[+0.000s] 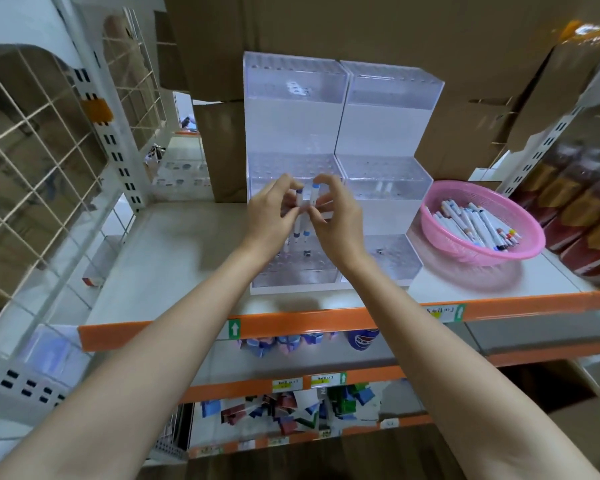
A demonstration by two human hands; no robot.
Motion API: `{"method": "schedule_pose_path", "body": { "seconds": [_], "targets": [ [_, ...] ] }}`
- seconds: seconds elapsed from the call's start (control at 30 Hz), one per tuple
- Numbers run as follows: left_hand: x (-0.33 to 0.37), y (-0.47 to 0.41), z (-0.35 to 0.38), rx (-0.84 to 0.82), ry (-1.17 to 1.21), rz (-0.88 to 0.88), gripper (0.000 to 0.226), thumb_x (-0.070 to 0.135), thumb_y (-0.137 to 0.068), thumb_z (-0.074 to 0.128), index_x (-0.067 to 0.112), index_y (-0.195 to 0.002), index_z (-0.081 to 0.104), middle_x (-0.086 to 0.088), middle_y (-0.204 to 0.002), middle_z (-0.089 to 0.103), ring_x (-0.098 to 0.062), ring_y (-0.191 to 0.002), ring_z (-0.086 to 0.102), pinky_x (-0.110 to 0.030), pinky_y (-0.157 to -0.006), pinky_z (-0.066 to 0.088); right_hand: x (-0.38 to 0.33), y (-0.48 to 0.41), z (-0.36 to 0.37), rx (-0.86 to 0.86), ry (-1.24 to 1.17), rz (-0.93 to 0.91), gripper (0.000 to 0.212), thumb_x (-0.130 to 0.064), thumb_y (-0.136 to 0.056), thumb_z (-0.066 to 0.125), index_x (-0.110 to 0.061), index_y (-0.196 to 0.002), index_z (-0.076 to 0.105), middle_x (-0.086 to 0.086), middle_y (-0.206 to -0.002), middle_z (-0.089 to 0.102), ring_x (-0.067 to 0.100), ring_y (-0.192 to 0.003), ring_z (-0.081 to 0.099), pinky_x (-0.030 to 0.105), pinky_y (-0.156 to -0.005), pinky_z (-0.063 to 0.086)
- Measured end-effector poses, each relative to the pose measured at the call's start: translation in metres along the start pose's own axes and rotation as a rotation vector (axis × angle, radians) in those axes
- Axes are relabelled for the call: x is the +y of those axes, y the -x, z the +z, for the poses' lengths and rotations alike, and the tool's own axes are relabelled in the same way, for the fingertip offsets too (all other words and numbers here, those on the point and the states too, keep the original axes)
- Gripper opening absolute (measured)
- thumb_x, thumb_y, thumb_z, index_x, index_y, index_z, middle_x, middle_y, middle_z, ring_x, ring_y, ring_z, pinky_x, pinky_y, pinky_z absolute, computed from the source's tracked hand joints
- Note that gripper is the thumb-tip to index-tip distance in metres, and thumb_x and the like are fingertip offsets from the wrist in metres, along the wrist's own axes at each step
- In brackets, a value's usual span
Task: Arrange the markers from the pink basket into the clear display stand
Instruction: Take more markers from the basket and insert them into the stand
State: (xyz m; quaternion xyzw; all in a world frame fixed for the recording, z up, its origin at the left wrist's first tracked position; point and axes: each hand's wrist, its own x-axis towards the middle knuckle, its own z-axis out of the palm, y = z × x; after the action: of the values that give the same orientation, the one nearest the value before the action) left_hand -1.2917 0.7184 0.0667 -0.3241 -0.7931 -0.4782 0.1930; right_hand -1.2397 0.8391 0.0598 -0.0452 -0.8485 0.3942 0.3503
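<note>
A clear stepped display stand with rows of holes stands on the shelf in front of me. Both my hands are raised before its middle tier. My left hand pinches one white marker with blue ends, held upright. My right hand pinches a second white marker right beside it. The two markers nearly touch. A pink basket holding several white markers sits on the shelf to the right of the stand.
The shelf has an orange front edge. Cardboard boxes rise behind the stand. A wire grid panel stands at the left, and dark red packaged goods crowd the right. Lower shelves hold small packets.
</note>
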Motion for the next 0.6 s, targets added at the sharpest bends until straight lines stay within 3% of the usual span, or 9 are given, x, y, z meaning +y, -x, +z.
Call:
{"method": "schedule_pose_path", "body": {
  "seconds": [0.1, 0.3, 0.6],
  "targets": [
    [0.0, 0.001, 0.0006, -0.001, -0.039, 0.028, 0.024, 0.002, -0.078, 0.073, 0.007, -0.098, 0.061, -0.007, -0.087, 0.066, -0.016, -0.075, 0.065, -0.025, -0.069, 0.055, 0.0021, 0.0013, 0.0022, -0.009, 0.004, 0.006, 0.035, -0.001, -0.084, 0.065, -0.017, -0.114, 0.055, 0.001, -0.087, 0.055, 0.013, -0.074, 0.061, 0.016, -0.066, 0.049],
    [-0.0024, 0.0015, -0.0007, -0.049, -0.081, 0.042, 0.021, 0.004, -0.078, 0.073, 0.005, -0.096, 0.061, -0.008, -0.082, 0.068, -0.023, -0.075, 0.065, -0.037, -0.07, 0.056, 0.0051, 0.0034, 0.0032, -0.033, 0.011, 0.025, 0.034, -0.003, -0.085, 0.065, -0.018, -0.115, 0.055, 0.0, -0.086, 0.057, 0.015, -0.072, 0.064, 0.03, -0.07, 0.055],
    [0.0, -0.0025, -0.0035, -0.076, -0.164, 0.062, 0.017, 0.007, -0.083, 0.07, 0.005, -0.098, 0.063, -0.009, -0.085, 0.07, -0.024, -0.078, 0.066, -0.034, -0.07, 0.053, 0.0067, 0.0019, -0.002, -0.062, 0.02, 0.04, 0.031, -0.004, -0.087, 0.064, -0.017, -0.114, 0.055, -0.002, -0.086, 0.057, 0.015, -0.073, 0.063, 0.011, -0.065, 0.046]
  ]
}}
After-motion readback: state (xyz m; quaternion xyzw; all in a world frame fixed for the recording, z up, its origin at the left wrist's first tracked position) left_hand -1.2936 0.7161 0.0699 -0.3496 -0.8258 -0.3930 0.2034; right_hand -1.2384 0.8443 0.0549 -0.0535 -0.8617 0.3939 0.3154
